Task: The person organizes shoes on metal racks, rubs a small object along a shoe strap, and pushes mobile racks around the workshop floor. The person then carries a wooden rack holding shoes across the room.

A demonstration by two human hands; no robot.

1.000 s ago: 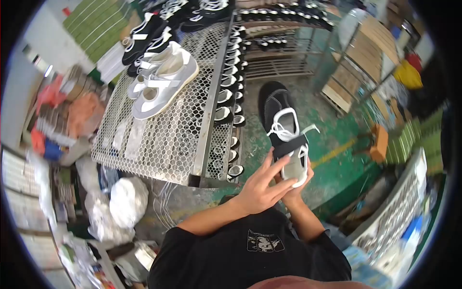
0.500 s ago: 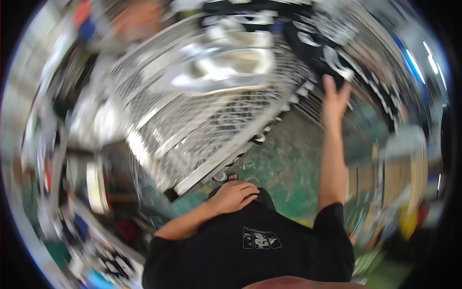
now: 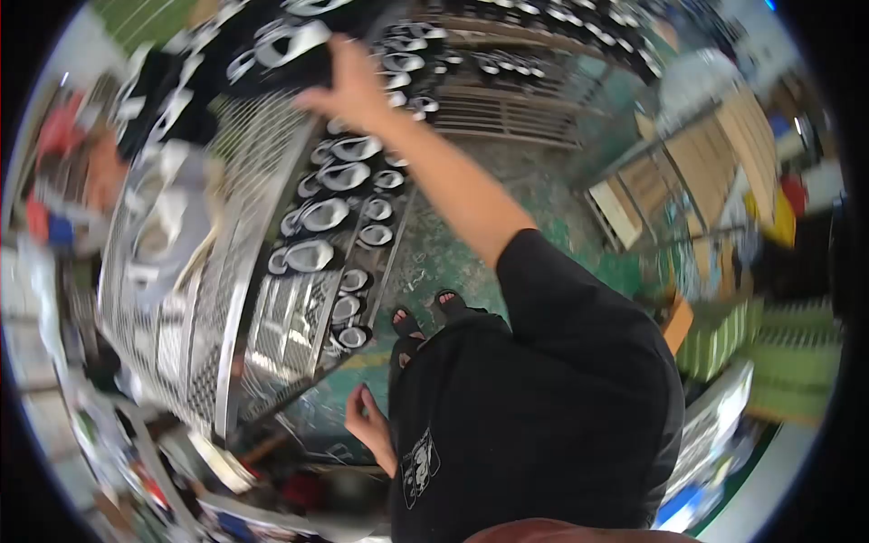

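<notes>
My right hand (image 3: 353,86) reaches to the upper left with thumb and fingers spread. It is at the end of a black shoe (image 3: 281,50) with white parts, on top of a metal mesh rack (image 3: 237,299); contact is hard to make out. Beside that shoe lie more black-and-white shoes (image 3: 172,113). Closer to me on the same mesh, a pair of whitish shoes (image 3: 167,217) rests. Low beside my body hangs my left hand (image 3: 368,425), fingers loosely bent and apart, with nothing visible in it.
Rows of black-and-white shoes (image 3: 326,215) fill the rack's lower tiers. Another shelf (image 3: 507,118) with similar shoes stands at the back. Stacked cardboard (image 3: 665,185) is on the right, with green crates (image 3: 787,348) below. Green worn floor (image 3: 507,195) lies between.
The view has swung, so the rack now sits at the left. My left hand has left the front of my shirt and hangs lower. My right hand stays by the black shoes.
</notes>
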